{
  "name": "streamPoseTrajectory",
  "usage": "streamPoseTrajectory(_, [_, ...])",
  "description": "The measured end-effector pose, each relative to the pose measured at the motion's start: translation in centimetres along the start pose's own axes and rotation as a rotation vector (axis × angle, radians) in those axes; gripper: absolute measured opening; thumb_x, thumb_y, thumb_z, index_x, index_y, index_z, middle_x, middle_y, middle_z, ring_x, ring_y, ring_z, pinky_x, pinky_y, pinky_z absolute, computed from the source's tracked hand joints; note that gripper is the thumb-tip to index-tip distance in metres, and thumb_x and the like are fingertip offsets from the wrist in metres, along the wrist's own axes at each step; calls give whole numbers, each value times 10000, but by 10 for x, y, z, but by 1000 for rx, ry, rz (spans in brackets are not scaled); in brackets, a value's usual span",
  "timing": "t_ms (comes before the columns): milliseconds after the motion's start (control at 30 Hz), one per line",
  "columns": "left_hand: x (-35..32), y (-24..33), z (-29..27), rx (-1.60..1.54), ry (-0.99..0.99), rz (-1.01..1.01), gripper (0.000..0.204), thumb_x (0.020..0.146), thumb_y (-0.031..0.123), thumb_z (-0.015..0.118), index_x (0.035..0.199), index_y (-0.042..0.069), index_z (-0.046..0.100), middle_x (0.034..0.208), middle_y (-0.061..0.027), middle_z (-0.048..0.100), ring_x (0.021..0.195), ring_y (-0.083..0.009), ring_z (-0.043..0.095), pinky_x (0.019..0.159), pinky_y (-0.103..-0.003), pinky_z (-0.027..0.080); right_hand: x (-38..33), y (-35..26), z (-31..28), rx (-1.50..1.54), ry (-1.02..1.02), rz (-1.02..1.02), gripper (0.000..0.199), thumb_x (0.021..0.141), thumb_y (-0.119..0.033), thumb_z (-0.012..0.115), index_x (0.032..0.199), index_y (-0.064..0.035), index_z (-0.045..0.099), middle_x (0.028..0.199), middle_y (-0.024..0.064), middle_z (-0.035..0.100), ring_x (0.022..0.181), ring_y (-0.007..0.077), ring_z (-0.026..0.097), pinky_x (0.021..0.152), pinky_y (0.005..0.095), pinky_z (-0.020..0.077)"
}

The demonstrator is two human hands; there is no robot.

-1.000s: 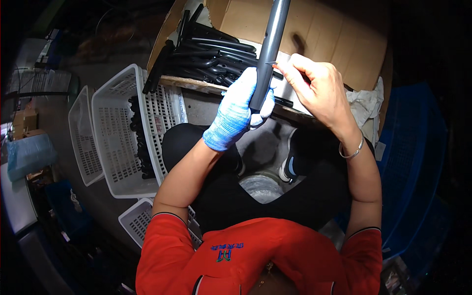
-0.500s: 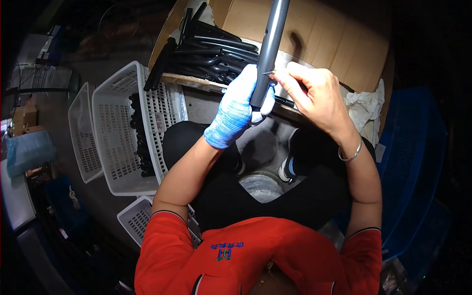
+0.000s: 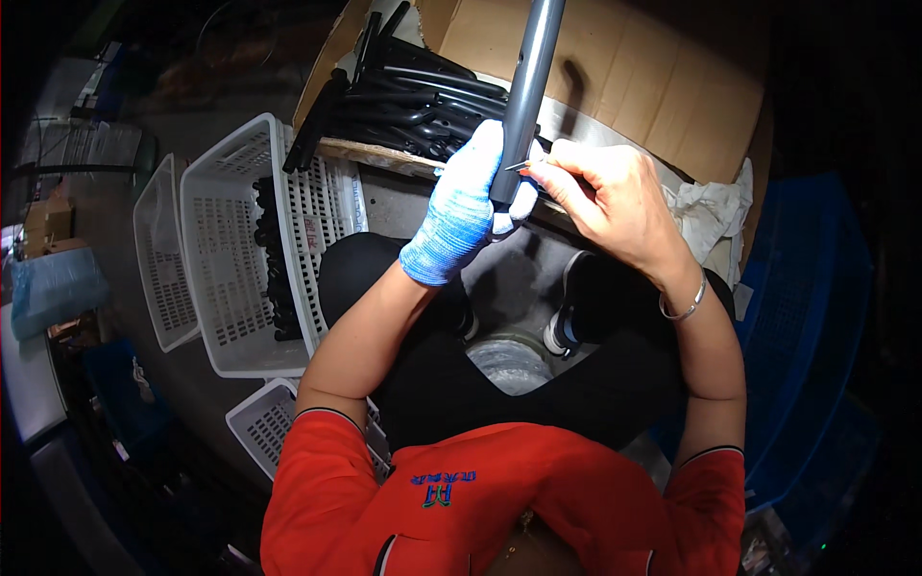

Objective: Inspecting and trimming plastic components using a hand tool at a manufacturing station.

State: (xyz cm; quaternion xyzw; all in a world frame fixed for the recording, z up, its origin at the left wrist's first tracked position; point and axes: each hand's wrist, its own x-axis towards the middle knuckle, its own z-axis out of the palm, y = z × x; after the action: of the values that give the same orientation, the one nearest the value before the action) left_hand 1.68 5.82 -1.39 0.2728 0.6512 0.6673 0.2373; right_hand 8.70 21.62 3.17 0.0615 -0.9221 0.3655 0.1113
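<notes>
My left hand [image 3: 459, 206], in a blue knitted glove, is closed around the lower end of a dark grey metal tube [image 3: 530, 86]. The tube stands nearly upright in the picture, tilted slightly right, and its top runs out of view. Small holes show in its side. My bare right hand [image 3: 610, 197] pinches a thin pointed metal tool [image 3: 519, 166], with its tip against or just over the tube near the gloved fingers. Most of that tool is hidden by my fingers, so its exact kind cannot be made out.
Many black tubes [image 3: 413, 106] lie piled in an open cardboard box [image 3: 663, 86] ahead. A white cloth [image 3: 711, 211] hangs at its right edge. White plastic baskets [image 3: 226, 288] stand to the left, one holding black parts. Blue crates [image 3: 802, 317] are at right.
My right hand has shifted slightly down, and the tool's tip now lies lower and further left across the tube. The left hand keeps its hold on the tube.
</notes>
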Motion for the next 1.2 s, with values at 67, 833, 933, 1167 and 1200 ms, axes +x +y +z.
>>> streamPoseTrajectory(67, [1,4,-1,-167,-32,-94,453,1007,435,242,993,65,504,505,18,431,378,-58,352,376,-187,283,0,1,0,-13,-16,-18,195,873,-151,607,780,19,632,552,110,454,443,186,408,448,290,315])
streamPoseTrajectory(833, [1,-14,-2,298,-5,176,194,922,160,507,1092,73,476,710,-11,537,575,-56,534,504,-182,406,-1,6,5,436,74,138,175,769,-101,744,794,-35,584,665,-18,532,588,36,455,510,203,338])
streamPoseTrajectory(933, [-5,-5,4,104,-72,85,205,965,228,439,1075,58,473,631,4,492,470,-45,457,425,-165,346,3,12,14,495,195,251,245,767,-63,741,907,-28,543,792,-8,570,693,37,513,603,194,424])
streamPoseTrajectory(1167, [-4,-11,9,307,-112,-67,365,689,-19,677,1024,1,531,914,-166,537,768,-330,562,670,-367,469,13,25,1,733,308,241,290,835,-65,673,1074,20,534,889,16,612,822,71,565,741,214,469])
streamPoseTrajectory(1200, [-4,-19,14,221,-81,79,362,986,387,388,999,43,499,738,-39,503,501,-73,462,439,-189,368,14,25,-4,746,329,221,284,843,-87,671,1071,19,539,869,10,613,818,67,560,745,202,458])
